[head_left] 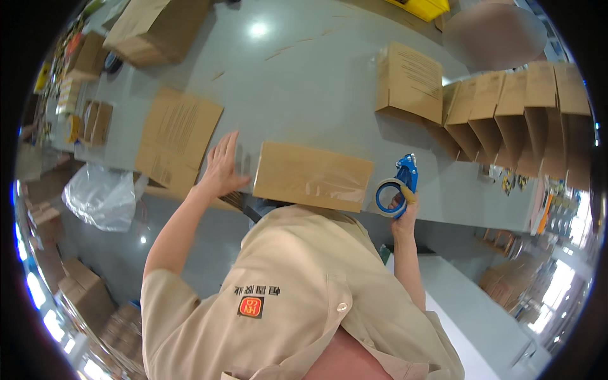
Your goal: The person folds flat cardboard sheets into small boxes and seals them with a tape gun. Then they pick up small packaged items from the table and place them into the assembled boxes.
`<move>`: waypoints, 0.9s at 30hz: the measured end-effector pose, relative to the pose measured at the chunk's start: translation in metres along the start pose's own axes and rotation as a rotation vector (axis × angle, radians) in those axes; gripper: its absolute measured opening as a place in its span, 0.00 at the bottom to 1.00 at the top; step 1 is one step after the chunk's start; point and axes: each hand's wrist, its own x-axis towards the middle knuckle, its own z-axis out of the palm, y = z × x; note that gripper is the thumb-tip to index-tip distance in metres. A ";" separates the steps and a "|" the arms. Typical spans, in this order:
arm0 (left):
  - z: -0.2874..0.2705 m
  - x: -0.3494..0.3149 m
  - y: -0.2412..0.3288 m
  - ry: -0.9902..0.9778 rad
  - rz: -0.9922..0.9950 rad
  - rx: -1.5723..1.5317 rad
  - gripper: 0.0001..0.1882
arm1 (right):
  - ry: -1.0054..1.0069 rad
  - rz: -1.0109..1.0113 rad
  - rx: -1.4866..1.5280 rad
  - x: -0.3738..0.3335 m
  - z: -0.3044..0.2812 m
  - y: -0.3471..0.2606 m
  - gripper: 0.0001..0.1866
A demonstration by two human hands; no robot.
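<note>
A beige shirt (291, 272) fills the foreground. Beyond it, a box (312, 172) lies at the near edge of the table (291, 95). The left hand (221, 170), fingers spread apart, is just beside it; the right hand (406, 210) is clamped on a blue tape dispenser (408, 170).

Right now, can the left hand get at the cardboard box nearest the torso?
Likely yes: the left hand, open and empty, is beside the cardboard box, with nothing visible between them.
</note>
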 end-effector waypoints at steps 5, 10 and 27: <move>-0.014 0.001 0.025 -0.115 0.450 -0.202 0.64 | -0.187 0.225 0.341 -0.015 0.003 0.001 0.09; -0.064 0.059 0.119 -0.161 0.347 -0.788 0.57 | -0.066 -0.015 0.532 -0.009 -0.019 -0.003 0.14; -0.018 0.280 0.289 0.065 0.020 -0.867 0.54 | 0.206 0.041 0.393 -0.041 -0.104 0.021 0.10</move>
